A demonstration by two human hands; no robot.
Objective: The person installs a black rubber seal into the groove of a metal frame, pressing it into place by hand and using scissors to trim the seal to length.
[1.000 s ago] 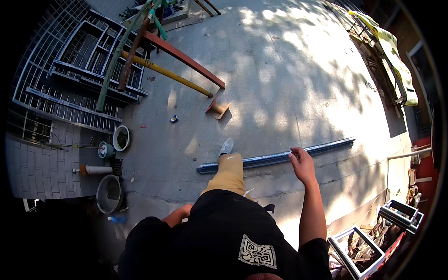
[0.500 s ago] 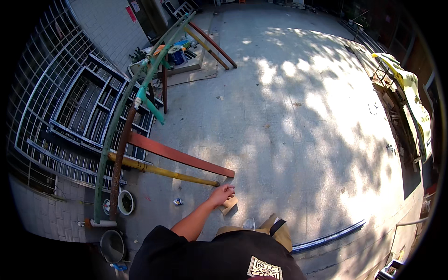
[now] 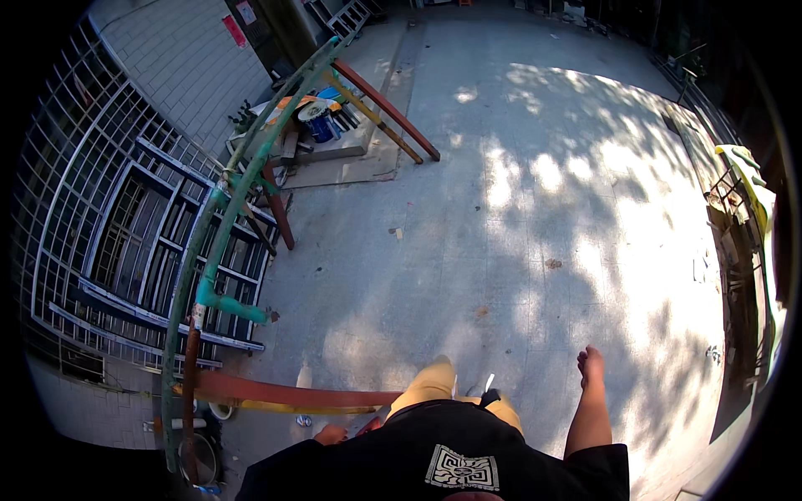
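My right hand (image 3: 591,365) hangs out over the sunlit paving, its fingers loosely bent, open, with nothing visible in it. Low beside my body, my left hand (image 3: 332,434) shows only in part past the black sleeve; it looks loosely open and no held thing shows. Nearest to it is the red-brown beam (image 3: 309,397) of a frame, with a yellow pole (image 3: 309,409) just under it. The beam's right end reaches my tan trousers (image 3: 426,386). A small reddish thing (image 3: 370,426) between my left hand and the trousers is too covered to name.
Green pipes (image 3: 219,250) of the frame run along the left, with red and yellow legs (image 3: 393,108) farther off. Behind lean metal window grilles (image 3: 142,242). A blue bucket (image 3: 317,125) stands on a low slab. Planks and a yellow cloth (image 3: 752,179) line the right edge.
I have moved forward and the near beam now lies beside my body. My left hand has dropped back toward my side; my right hand has come into view on the right.
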